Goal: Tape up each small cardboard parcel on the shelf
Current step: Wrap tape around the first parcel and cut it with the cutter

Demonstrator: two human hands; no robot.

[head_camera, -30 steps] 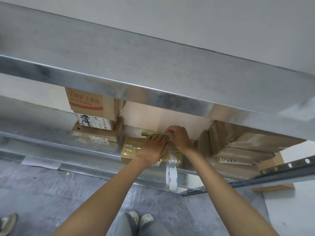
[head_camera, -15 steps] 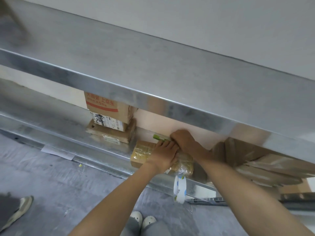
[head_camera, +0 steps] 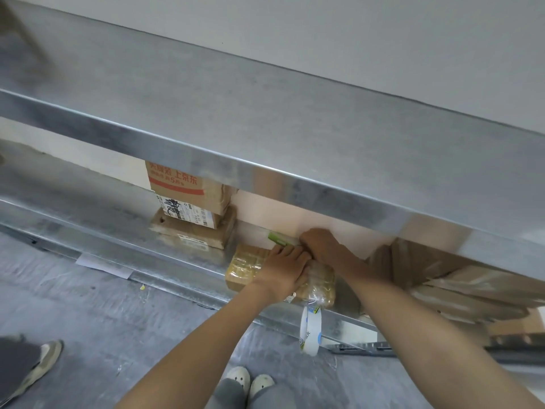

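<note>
Parcel [head_camera: 244, 267] sits at the lower shelf's [head_camera: 177, 255] near edge, wrapped in clear tape. Left hand [head_camera: 284, 268] lies flat on top, fingers [head_camera: 290, 252] straight and together. Right hand [head_camera: 320, 243], just beyond, curls round a green tool [head_camera: 277, 238]. Tape roll [head_camera: 310, 330] hangs off the parcel's near side.

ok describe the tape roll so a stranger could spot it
Find the lower metal shelf and the tape-wrapped parcel under the left hand. The tape roll hangs from that parcel's near edge, below the shelf: a white ring with coloured print, the only thing dangling.

place: storeroom | metal shelving [head_camera: 206, 144] | stacked cardboard parcels [head_camera: 188, 202] | concrete floor [head_camera: 88, 308]
</note>
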